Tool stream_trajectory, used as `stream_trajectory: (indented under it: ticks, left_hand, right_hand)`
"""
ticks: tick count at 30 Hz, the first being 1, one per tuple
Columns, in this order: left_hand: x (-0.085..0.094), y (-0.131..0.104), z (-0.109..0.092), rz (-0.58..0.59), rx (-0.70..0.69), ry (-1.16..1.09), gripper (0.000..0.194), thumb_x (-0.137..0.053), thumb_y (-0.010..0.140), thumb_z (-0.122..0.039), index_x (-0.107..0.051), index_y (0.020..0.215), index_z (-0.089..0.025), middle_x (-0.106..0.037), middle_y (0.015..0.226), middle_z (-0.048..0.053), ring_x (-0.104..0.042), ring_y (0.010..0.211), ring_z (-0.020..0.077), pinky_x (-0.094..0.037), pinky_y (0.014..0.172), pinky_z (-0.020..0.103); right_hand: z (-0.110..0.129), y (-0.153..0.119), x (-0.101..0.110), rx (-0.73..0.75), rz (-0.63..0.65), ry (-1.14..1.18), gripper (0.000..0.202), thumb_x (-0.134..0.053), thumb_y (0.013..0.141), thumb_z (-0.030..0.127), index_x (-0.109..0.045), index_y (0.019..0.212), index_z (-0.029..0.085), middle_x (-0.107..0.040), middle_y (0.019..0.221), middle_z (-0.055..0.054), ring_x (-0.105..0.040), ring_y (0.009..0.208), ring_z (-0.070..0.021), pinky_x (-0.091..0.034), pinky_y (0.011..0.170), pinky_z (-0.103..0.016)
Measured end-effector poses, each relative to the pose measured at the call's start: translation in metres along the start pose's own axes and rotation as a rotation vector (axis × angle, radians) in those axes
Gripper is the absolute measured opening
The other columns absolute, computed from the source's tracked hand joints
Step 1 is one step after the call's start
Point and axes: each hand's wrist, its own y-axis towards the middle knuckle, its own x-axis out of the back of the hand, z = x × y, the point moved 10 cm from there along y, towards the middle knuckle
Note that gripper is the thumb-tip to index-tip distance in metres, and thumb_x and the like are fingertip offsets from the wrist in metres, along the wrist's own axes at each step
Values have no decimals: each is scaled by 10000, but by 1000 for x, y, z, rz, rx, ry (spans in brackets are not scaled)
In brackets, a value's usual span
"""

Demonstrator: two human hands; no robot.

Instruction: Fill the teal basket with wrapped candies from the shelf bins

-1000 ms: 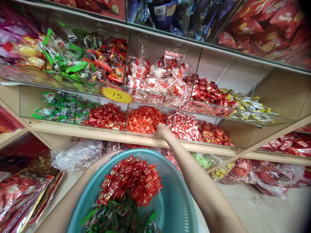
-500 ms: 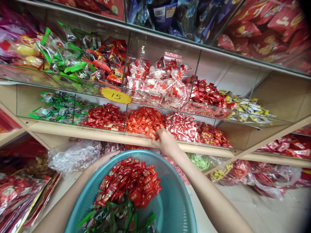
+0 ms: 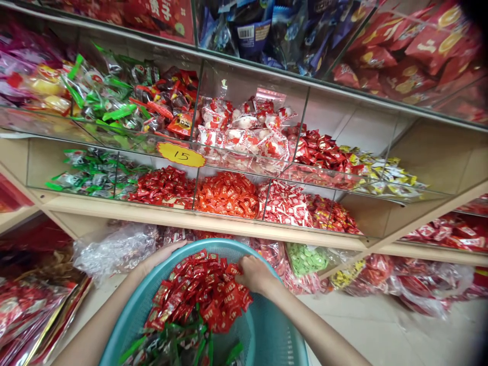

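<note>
A teal plastic basket stands at the bottom centre, with red-wrapped candies and green-and-clear packets inside. My left hand holds the basket's far left rim, its fingertips over the edge. Inside the basket, at the right side of the red candies, my right hand is closed with fingers curled down; what it holds, if anything, is hidden. Beyond the basket, orange-red candies fill a compartment of the low shelf.
Glass-fronted shelves hold several kinds of candy, with a yellow tag marked 15 on the front. Plastic bags lie below the shelf. Red packets are at the lower left.
My right hand has moved from the orange-red candies on the shelf down into the basket. My left hand stays on the rim.
</note>
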Motion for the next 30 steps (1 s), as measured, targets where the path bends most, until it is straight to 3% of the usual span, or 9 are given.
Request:
stream_trajectory:
  ticks: [6, 10, 15, 18, 21, 25, 30]
  left_hand:
    - [11, 8, 7, -27, 14, -16, 595, -679, 686, -482, -594, 1172, -149, -720, 1016, 30, -610, 1052, 242, -405, 985, 309]
    - [8, 9, 2, -4, -18, 27, 593, -691, 655, -513, -627, 1128, -162, -694, 1092, 38, -577, 1110, 253, -390, 1005, 307]
    - [13, 9, -3, -74, -47, 105, 593, -707, 594, -559, -678, 1060, -194, -652, 1171, 42, -499, 1209, 268, -351, 1050, 318]
    - [10, 10, -1, -17, -54, 102, 538, -670, 636, -561, -681, 1060, -229, -656, 1166, 24, -484, 1225, 259, -341, 1054, 319]
    - [8, 9, 0, 18, -57, 88, 487, -630, 683, -553, -677, 1066, -256, -675, 1133, 3, -506, 1205, 250, -351, 1043, 314]
    - [10, 8, -6, 9, -112, 144, 491, -613, 684, -568, -677, 1069, -270, -669, 1147, -5, -494, 1217, 244, -342, 1047, 303]
    - [21, 13, -6, -53, -108, 221, 509, -653, 583, -625, -722, 960, -291, -674, 1137, -1, -475, 1232, 275, -324, 1065, 333]
  right_hand:
    - [-2, -1, -4, -38, 4, 3, 307, -577, 798, 321, -630, 1033, 130, -629, 1087, -146, -594, 1002, -254, -424, 782, -305]
    - [0, -1, 14, -13, -91, 43, 291, -556, 826, 364, -638, 995, 142, -636, 1054, -140, -585, 996, -251, -405, 781, -301]
    - [12, 4, 84, 95, -360, 159, 206, -499, 866, 336, -640, 848, 187, -655, 908, -72, -600, 846, -179, -372, 702, -250]
    - [17, 17, 135, 167, -548, 200, 202, -456, 886, 293, -627, 856, 191, -643, 909, -54, -597, 806, -142, -362, 688, -220]
    - [6, 42, 162, 93, -632, 167, 179, -466, 867, 258, -620, 931, 192, -633, 980, -73, -599, 861, -159, -362, 689, -224]
    - [-21, 79, 152, -86, -521, 162, 187, -500, 825, 229, -622, 960, 184, -651, 970, -96, -605, 899, -191, -372, 686, -239]
    - [-31, 92, 137, -121, -468, 193, 207, -540, 776, 200, -621, 966, 185, -657, 985, -92, -610, 919, -188, -384, 684, -225]
